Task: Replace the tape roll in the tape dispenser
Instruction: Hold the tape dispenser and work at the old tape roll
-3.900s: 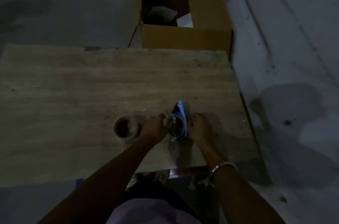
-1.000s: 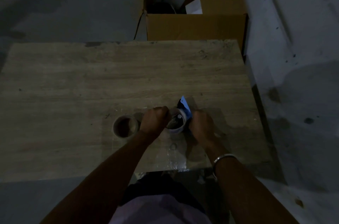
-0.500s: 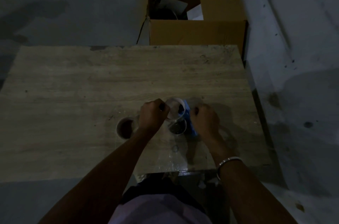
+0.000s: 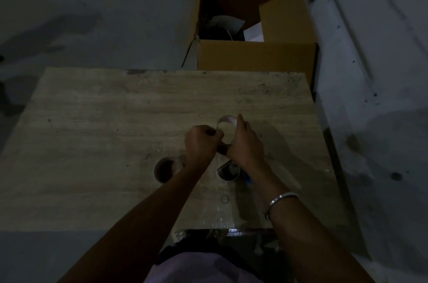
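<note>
The light is dim. Both my left hand and my right hand grip a thin pale tape ring, held upright just above the wooden table. Fingers cover the ring's lower half. Below my right wrist the tape dispenser lies on the table, showing a round holder and a blue edge, partly hidden by the wrist. A second tape roll with a dark centre lies flat to the left of my left forearm.
An open cardboard box with papers inside stands on the floor beyond the table's far edge. A pale wall runs along the right side. A small ring mark shows near the table's front.
The pale ring has come away from the dispenser and moved up and away from me in both hands. The dispenser now lies on the table with no hand on it.
</note>
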`<state>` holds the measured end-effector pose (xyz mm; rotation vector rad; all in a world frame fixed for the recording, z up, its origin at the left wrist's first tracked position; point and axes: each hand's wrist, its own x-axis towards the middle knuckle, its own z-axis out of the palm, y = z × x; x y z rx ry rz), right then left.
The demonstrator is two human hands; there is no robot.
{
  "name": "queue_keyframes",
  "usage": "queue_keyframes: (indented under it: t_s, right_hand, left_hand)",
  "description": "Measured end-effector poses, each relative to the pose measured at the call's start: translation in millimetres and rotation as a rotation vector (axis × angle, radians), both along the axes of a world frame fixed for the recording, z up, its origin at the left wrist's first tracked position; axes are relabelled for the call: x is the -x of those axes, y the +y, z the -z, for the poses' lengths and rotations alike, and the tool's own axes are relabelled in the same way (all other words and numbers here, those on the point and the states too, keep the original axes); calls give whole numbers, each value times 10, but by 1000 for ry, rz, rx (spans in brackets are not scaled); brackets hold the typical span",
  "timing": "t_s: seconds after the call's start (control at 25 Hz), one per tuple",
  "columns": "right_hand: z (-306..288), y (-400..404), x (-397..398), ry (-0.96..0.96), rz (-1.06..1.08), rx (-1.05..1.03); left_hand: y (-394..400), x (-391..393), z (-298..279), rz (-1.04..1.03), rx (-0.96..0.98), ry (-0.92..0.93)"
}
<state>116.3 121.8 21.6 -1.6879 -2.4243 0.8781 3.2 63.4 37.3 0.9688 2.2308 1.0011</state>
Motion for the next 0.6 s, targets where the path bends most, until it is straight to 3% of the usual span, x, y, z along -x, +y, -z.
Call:
queue_keyframes:
  t_s: [0.08, 0.28, 0.6]
  right_hand:
    - [-12, 11, 44, -29, 10, -67]
    - [12, 64, 150, -37, -39, -157]
    - [50, 153, 589, -19, -172, -287]
  left_hand:
    - [-32, 87, 28, -28, -49, 76]
    - [-242, 510, 244, 195, 10, 632]
    - [-650, 1082, 311, 193, 329, 703]
